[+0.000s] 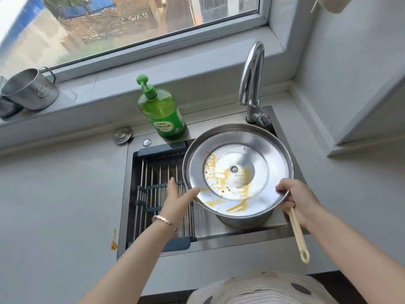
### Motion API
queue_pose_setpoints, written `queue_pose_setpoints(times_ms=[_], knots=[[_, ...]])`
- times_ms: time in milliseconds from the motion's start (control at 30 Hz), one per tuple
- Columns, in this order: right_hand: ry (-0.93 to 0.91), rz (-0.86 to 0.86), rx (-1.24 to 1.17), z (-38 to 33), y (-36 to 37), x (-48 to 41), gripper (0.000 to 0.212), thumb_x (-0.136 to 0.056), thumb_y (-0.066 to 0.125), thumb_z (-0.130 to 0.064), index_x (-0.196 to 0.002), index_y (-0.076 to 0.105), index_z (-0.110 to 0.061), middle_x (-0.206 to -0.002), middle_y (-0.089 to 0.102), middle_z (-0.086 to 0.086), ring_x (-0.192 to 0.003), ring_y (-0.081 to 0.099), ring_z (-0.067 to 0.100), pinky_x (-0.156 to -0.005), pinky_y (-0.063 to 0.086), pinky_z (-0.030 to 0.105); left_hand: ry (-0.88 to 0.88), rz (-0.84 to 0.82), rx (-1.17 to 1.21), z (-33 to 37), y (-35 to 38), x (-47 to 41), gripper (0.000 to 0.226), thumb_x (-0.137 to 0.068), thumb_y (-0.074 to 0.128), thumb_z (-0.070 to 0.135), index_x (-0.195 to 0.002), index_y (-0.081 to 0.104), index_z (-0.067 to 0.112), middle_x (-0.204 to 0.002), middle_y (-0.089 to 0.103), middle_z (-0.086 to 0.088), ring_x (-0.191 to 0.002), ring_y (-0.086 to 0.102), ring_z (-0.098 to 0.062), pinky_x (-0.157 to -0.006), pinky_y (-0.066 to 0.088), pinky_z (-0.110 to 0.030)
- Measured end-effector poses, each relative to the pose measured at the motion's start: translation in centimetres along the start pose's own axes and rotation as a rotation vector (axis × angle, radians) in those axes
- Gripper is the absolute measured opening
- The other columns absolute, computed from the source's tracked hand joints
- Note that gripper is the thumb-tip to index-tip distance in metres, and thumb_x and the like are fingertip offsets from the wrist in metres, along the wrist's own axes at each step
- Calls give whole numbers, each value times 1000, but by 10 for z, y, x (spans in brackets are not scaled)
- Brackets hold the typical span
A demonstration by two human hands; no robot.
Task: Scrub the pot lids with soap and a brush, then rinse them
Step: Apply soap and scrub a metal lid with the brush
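Sink (241, 234): the right half holds a steel pot (243, 219). The pot lid (274, 172) lies over it, underside up, streaked with yellow sauce. A roll-up rack (153, 189) covers the sink's left half. Left hand (177, 198) spread, fingertips against the lid's left rim. Right hand (298, 200) curled round a cream brush handle (298, 235), thumb at the lid's right rim. Green soap bottle (164, 113) and faucet (252, 73) stand behind the sink.

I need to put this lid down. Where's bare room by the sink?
The counter left of the drain rack is bare, bar an orange stain beside it. The rack's bars are free. Crowded: behind the sink, with soap bottle and faucet, and its right side, filled by the pot.
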State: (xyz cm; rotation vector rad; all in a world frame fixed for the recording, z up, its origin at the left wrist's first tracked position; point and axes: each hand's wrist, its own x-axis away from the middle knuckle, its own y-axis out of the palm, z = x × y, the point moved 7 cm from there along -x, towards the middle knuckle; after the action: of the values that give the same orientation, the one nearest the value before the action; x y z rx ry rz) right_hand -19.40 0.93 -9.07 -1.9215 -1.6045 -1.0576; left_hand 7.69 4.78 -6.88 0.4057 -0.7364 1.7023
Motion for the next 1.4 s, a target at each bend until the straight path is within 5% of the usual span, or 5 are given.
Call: queue_pose_setpoints(times_ms=[133, 267, 400, 567, 1400], knots=[[40, -97, 102, 1, -4, 3, 25, -85, 50, -3, -64, 38, -12, -45, 37, -3, -30, 21, 4, -30, 15, 12, -312, -338, 440, -2, 25, 16, 51, -68, 54, -5, -116, 45, 7, -82, 67, -15, -61, 67, -30, -54, 57, -39], [-221, 45, 353, -29, -16, 9, 13, -92, 52, -40, -100, 61, -34, -52, 48, -6, -39, 35, 8, -38, 29, 19, -212, -316, 383, 3, 31, 22, 50, -79, 32, -19, -105, 47, 21, -74, 73, -7, -56, 66, -31, -50, 57, -39], [-638, 160, 801, -60, -17, 28, 40, -96, 46, -28, -133, 45, -44, -101, 67, 6, -94, 58, 26, -84, 44, 33, -133, -304, 349, 1, 27, 23, 56, -81, 32, -18, -111, 45, 27, -97, 67, -12, -65, 67, -37, -57, 57, -49], [-638, -134, 1533, -7, 32, 43, 44, -100, 34, -29, -139, 30, -49, -91, 63, 8, -77, 53, 25, -65, 38, 32, -49, -316, 373, 11, 34, 34, 74, -58, 44, -10, -120, 43, 29, -108, 62, -15, -71, 67, -42, -47, 54, -50], [-767, -240, 1151, -28, 84, 37, 40, -98, 41, -25, -132, 45, -46, -92, 67, 6, -74, 55, 21, -64, 42, 30, -18, -388, 315, 23, 47, 43, 78, -55, 47, -7, -124, 42, 30, -114, 61, -16, -71, 68, -41, -44, 54, -47]])
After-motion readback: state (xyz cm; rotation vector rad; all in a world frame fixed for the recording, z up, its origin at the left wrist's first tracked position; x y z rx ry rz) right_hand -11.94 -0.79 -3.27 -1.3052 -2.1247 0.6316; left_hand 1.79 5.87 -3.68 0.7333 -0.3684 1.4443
